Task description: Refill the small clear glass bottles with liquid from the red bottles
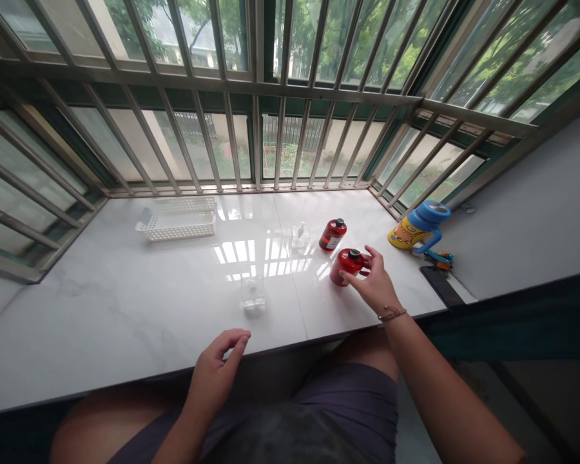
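A red bottle with a black cap stands upright on the white counter. My right hand is at its right side, the thumb against its front and the fingers curled round behind, partly hidden. Just behind it is a second red bottle with a black cap and a label. My left hand hovers by the counter's front edge, thumb and fingertips drawn together with nothing visible in them. Nearest to it is a clear, square-sided container. Another small clear object sits left of the rear bottle.
A white perforated basket rests at the back left of the marble-patterned counter. On the right are a blue and yellow handled flask, a small blue and orange item and a dark phone. Metal bars line the window behind.
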### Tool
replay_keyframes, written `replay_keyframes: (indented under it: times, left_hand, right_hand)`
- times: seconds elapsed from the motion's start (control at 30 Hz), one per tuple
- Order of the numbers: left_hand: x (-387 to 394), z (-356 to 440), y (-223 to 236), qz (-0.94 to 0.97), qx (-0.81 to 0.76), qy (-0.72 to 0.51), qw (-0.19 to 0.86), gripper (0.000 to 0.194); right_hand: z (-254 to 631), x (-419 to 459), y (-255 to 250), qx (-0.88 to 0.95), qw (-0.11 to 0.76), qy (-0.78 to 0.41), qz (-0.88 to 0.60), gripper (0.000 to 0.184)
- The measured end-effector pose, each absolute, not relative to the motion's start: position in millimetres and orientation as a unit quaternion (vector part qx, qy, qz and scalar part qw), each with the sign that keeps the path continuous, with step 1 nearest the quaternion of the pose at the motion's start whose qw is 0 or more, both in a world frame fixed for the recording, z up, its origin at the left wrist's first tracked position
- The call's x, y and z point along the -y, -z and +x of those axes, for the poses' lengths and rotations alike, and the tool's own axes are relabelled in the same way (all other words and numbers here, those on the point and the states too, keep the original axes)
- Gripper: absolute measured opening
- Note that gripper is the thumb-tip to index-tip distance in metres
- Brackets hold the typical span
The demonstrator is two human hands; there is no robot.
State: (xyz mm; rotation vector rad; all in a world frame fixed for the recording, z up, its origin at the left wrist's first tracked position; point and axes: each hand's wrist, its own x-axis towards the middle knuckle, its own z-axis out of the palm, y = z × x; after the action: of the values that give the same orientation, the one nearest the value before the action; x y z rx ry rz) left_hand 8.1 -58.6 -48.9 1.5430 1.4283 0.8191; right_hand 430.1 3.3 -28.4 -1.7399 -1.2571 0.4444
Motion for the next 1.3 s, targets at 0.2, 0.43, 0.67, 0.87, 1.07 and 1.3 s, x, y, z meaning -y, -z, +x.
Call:
replay_keyframes:
  times: [0.2, 0.43, 0.67, 0.87, 1.07, 1.3]
  left_hand:
    - [28.3, -15.3, 55.2, 0.626, -0.639, -0.286, 0.343, 0.046]
    - [-51.7, -2.1, 62.2, 0.731, -0.57, -0.224, 0.301, 0.081]
    - [-88.3, 20.3, 55.7, 0.753, -0.536, -0.19, 0.332, 0.067]
    - [-129.0, 39.2, 59.9, 0.762, -0.54, -0.188, 0.305, 0.072]
    - [-183.9, 58.7, 58.8, 0.757, -0.561, -0.176, 0.287, 0.078]
    - [-218.6, 81.4, 60.7, 0.754, -0.558, -0.189, 0.292, 0.077]
  right_hand:
    - [464.2, -26.2, 49.8, 0.504, 0.45, -0.184, -0.714, 0.115]
    - [473.9, -46.2, 70.0, 0.523, 0.434, -0.193, -0.707, 0.113]
    - [482.0, -50.5, 70.7, 0.545, 0.437, -0.171, -0.695, 0.12]
    - [479.6, -54.9, 32.8, 0.581, 0.442, 0.005, -0.683, 0.078]
    - [477.8, -97.4, -23.6, 0.667, 0.251, 0.047, -0.7, 0.043]
    - [462.4, -142.4, -50.9, 0.655, 0.043, -0.004, -0.754, 0.047]
